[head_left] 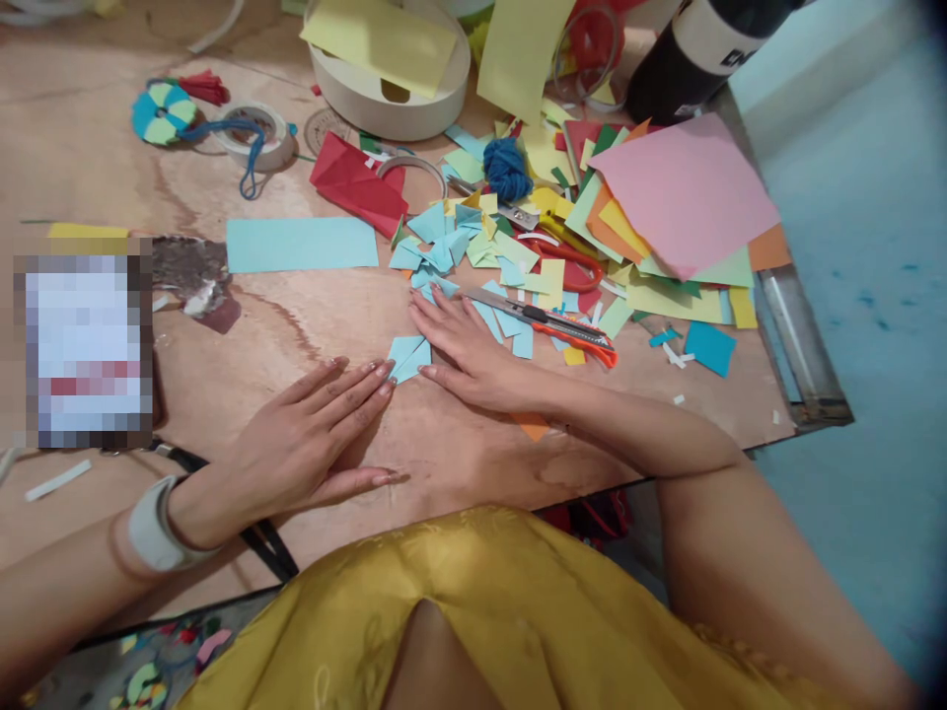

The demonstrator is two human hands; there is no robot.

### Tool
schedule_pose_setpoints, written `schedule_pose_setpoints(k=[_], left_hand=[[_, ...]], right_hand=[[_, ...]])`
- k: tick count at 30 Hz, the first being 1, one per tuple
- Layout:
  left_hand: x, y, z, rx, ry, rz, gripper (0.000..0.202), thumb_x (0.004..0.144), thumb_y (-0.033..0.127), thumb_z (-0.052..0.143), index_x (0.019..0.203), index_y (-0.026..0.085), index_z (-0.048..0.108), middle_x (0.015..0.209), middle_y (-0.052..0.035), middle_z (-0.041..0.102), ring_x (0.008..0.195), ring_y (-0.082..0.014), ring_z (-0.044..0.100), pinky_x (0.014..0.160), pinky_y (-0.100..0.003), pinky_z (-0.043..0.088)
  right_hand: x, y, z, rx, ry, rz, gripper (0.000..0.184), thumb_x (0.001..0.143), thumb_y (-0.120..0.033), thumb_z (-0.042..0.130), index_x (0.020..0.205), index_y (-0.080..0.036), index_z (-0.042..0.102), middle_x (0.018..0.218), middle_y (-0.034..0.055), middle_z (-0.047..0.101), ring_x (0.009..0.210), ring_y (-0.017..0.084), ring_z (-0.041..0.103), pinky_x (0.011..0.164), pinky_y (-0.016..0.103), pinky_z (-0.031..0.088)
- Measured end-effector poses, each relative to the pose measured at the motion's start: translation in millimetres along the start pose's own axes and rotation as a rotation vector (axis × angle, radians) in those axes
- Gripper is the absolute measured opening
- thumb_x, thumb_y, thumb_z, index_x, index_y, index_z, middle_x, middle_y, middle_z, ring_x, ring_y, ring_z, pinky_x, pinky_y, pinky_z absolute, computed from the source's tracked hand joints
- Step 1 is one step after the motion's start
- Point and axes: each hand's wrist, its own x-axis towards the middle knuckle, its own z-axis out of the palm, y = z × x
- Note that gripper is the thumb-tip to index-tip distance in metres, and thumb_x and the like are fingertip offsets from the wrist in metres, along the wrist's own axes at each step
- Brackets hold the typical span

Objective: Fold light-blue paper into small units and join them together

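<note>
A small folded light-blue paper (409, 359) lies on the wooden table between my two hands. My left hand (315, 419) rests flat with fingers stretched out, its fingertips touching the paper's left side. On the other side, my right hand (470, 350) lies flat, its thumb beside the paper's right corner. The right fingertips reach the near edge of a cluster of folded blue papers (440, 247). Just right of those fingers lies a box cutter (547, 318) with its blade out, on top of orange-handled scissors (611, 352).
A long light-blue strip (302, 245) lies behind my left hand. Paper scraps, blue yarn (507, 169) and a stack topped by pink paper (685, 192) fill the back right. A white round container (389, 89), tape roll (255, 136), dark bottle (702, 59) and blurred-out phone-like object (89, 345) stand around.
</note>
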Motion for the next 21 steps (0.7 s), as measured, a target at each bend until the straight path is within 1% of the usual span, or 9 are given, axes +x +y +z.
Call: schedule_pose_setpoints(k=[5,8,10,12,13,15,16,18,21], left_hand=[[0,0,0.4,0.021,-0.001,0.011,0.087,0.103,0.062,0.056,0.165,0.005,0.035,0.163,-0.0272,0.046,0.15,-0.0389,0.05,0.13,-0.057,0.032],[0,-1,1.3,0.028,0.002,0.01,0.09,0.103,0.064,0.054,0.167,0.006,0.031,0.164,-0.027,0.046,0.15,-0.0385,0.05,0.129,-0.057,0.033],[-1,-1,2.2,0.027,0.001,0.006,0.092,0.103,0.065,0.054,0.168,0.007,0.028,0.164,-0.0267,0.045,0.151,-0.0383,0.05,0.129,-0.057,0.032],[-2,0,3.6,0.024,0.003,0.002,0.091,0.103,0.065,0.054,0.169,0.008,0.027,0.165,-0.0259,0.045,0.151,-0.0374,0.049,0.131,-0.056,0.028],[-3,0,4.3,0.024,0.005,0.0,0.09,0.103,0.064,0.054,0.169,0.008,0.026,0.166,-0.0254,0.044,0.152,-0.0367,0.048,0.133,-0.055,0.025],[-3,0,6.0,0.028,0.013,-0.004,0.088,0.104,0.064,0.052,0.169,0.009,0.028,0.166,-0.0247,0.043,0.153,-0.0358,0.047,0.134,-0.053,0.021],[-4,0,6.8,0.032,0.015,-0.006,0.087,0.104,0.063,0.052,0.168,0.01,0.03,0.167,-0.0246,0.042,0.154,-0.0359,0.046,0.134,-0.053,0.02],[-4,-1,8.0,0.04,0.02,-0.005,0.084,0.104,0.063,0.052,0.166,0.01,0.034,0.167,-0.0248,0.041,0.155,-0.0365,0.044,0.135,-0.053,0.019],[-3,-1,7.8,0.04,0.031,0.006,0.08,0.105,0.061,0.054,0.164,0.009,0.038,0.167,-0.0245,0.042,0.154,-0.0368,0.044,0.134,-0.053,0.019]], right_hand=[[-2,1,-10,0.087,-0.014,0.007,0.072,0.102,-0.022,0.054,0.169,-0.032,0.027,0.18,0.0071,0.019,0.169,0.029,0.005,0.133,0.067,0.002],[-4,-1,-18,0.171,0.009,0.023,0.067,0.1,-0.015,0.045,0.165,-0.032,0.037,0.177,0.0051,0.03,0.167,0.024,0.017,0.136,0.062,0.008],[-5,-5,-18,0.209,0.078,0.06,0.06,0.101,-0.016,0.042,0.16,-0.028,0.046,0.173,0.0068,0.038,0.165,0.022,0.027,0.136,0.056,0.016],[-4,-9,-14,0.19,0.175,0.107,0.047,0.103,-0.027,0.048,0.149,-0.023,0.056,0.17,0.0111,0.042,0.162,0.023,0.033,0.135,0.054,0.025],[-4,-11,-11,0.155,0.217,0.122,0.043,0.101,-0.035,0.056,0.142,-0.022,0.059,0.169,0.0135,0.043,0.162,0.026,0.034,0.133,0.055,0.028],[-1,-13,-5,0.063,0.263,0.131,0.048,0.092,-0.051,0.073,0.128,-0.02,0.063,0.168,0.0176,0.042,0.162,0.032,0.032,0.132,0.059,0.029],[0,-13,-3,0.023,0.267,0.129,0.052,0.087,-0.056,0.078,0.123,-0.02,0.063,0.169,0.0188,0.041,0.162,0.034,0.031,0.131,0.061,0.028],[2,-12,0,-0.024,0.256,0.121,0.053,0.085,-0.061,0.08,0.115,-0.021,0.064,0.168,0.0196,0.041,0.162,0.037,0.03,0.131,0.063,0.026],[4,-8,1,-0.031,0.248,0.112,0.049,0.087,-0.062,0.078,0.108,-0.02,0.065,0.167,0.02,0.044,0.162,0.037,0.03,0.13,0.063,0.025]])
